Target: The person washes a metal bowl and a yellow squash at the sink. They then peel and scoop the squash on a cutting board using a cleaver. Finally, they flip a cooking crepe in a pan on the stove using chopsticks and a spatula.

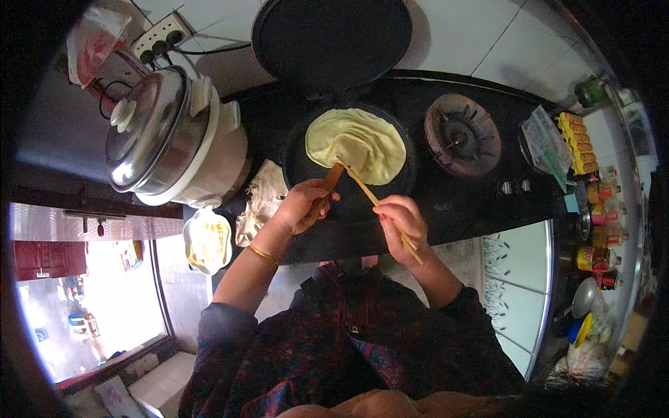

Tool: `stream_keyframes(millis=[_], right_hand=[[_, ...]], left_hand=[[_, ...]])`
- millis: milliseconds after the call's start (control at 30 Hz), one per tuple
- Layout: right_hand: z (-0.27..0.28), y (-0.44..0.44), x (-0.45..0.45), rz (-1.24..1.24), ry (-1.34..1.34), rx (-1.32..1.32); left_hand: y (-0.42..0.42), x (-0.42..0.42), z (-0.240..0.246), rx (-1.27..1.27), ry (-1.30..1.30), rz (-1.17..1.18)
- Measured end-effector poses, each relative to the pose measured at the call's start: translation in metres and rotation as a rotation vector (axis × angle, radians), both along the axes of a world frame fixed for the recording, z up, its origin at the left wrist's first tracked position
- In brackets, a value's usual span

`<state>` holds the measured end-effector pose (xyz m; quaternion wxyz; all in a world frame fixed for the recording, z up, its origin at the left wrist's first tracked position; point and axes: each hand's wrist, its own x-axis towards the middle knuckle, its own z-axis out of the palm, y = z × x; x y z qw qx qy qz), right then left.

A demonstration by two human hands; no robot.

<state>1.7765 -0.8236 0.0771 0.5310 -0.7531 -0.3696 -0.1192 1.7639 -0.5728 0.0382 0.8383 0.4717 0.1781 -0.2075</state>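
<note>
A pale yellow flatbread (387,141) lies wrinkled, with raised folds, on the round black plate of an electric griddle (405,180). My left hand (306,204) is shut on a flat wooden spatula (333,176), whose tip meets the flatbread's near edge. In my right hand (401,227) is a pair of wooden chopsticks (366,190); their tips touch the bread right beside the spatula's end. The griddle's round black lid (332,39) stands raised behind, against the tiled wall.
Left of the griddle stands a large electric pot (219,151) with a metal lid. A stained cloth (261,201) and a scalloped dish (209,243) lie near my left forearm. A gas burner (462,136) is at right, with an egg tray (577,143) and several bottles (606,235) beyond.
</note>
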Motion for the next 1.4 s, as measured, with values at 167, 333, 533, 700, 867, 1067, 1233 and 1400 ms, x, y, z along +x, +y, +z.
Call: stream_keyframes(millis=[167,333,533,700,867,1067,1233,1400], right_hand=[[0.025,-0.024,0.016,-0.09,-0.01,0.046],[0.005,-0.014,0.069,-0.19,0.074,0.069],[-0.017,0.014,0.094,-0.177,-0.003,0.018],[0.02,0.026,0.085,-0.12,-0.064,0.14],[0.057,0.028,0.077,-0.112,-0.073,0.262],[0.025,-0.009,0.088,-0.133,0.19,0.244],[0.015,-0.053,0.063,-0.236,0.447,0.108],[0.039,-0.056,0.042,-0.21,0.272,0.093]], left_hand=[[-0.006,0.027,-0.013,0.012,-0.024,0.013],[-0.013,0.034,-0.021,-0.028,-0.036,0.045],[-0.018,0.015,-0.012,-0.002,-0.05,0.113],[-0.01,-0.007,0.016,0.043,-0.184,0.167],[0.008,-0.021,0.06,0.644,-0.379,0.129],[0.008,-0.04,0.069,2.0,-0.586,-0.358],[0.012,-0.07,0.053,2.086,-0.485,-0.6],[0.016,-0.082,0.054,2.015,-0.445,-0.629]])
